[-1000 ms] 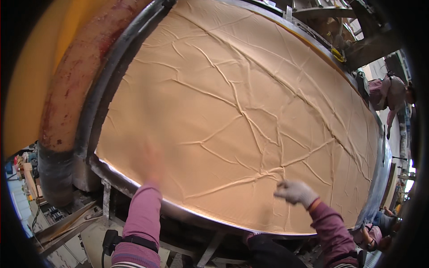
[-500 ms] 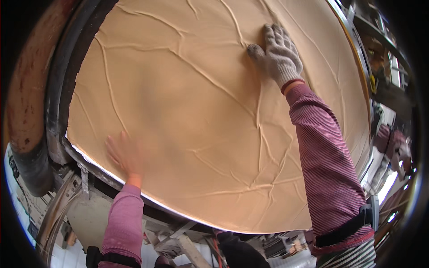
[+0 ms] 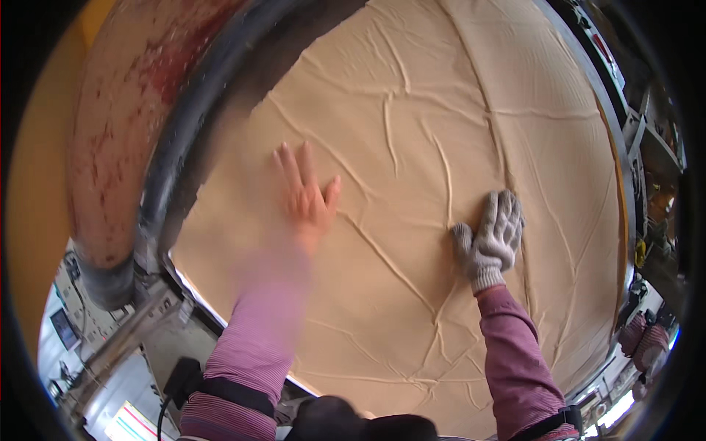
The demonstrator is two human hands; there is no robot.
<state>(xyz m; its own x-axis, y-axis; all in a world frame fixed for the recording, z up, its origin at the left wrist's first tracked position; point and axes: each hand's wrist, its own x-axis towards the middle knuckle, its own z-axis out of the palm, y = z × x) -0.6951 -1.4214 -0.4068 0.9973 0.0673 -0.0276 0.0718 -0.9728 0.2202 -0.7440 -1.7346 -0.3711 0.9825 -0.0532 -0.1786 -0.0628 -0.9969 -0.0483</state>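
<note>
A large tan sheet [image 3: 412, 220], creased with long raised wrinkles, lies over a broad surface in front of me. My left hand [image 3: 309, 202] is bare, its fingers spread, at the left part of the sheet; its forearm is smeared by motion. Whether its palm presses on the sheet I cannot tell. Flat on the right half, beside a long fold, rests my right hand [image 3: 493, 239] in a grey knitted glove, thumb apart from the fingers. Neither hand holds anything.
A thick, scuffed reddish-brown pipe [image 3: 110, 147] curves along the left, beside a dark curved rim [image 3: 176, 162] bordering the sheet. Metal framework [image 3: 651, 140] and a striped pinkish bundle [image 3: 647, 342] are at the right. A dark rectangular device [image 3: 65, 328] sits at lower left.
My left hand has moved up and to the right over the sheet. My right hand sits lower and farther right in view. The view itself has shifted, showing more of the pipe.
</note>
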